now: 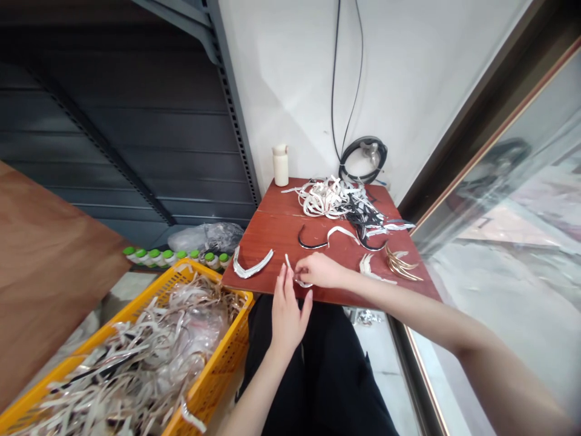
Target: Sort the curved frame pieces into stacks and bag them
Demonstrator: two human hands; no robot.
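At the front edge of the table, a small white curved strip [304,284] lies partly hidden beneath my hands. My right hand [320,270] has its fingers pinched together over this strip. My left hand [289,312] has its fingers stretched out, with the fingertips against the strip's left side and the thumb apart. To the left rests a bundle of silvery white curved strips [252,270]. Beyond my hands are a black curved strip [311,245] and a white bent strip [341,232]. Gold-coloured curved strips [401,266] and several white ones [367,264] lie right of my forearm.
The red-brown table [276,227] carries a tangled heap of white and black strips [331,198], a cream bottle [281,165] and a coiled black cable [384,158]. A yellow crate [245,309] full of strips stands lower left. Glass [494,236] borders the right side.
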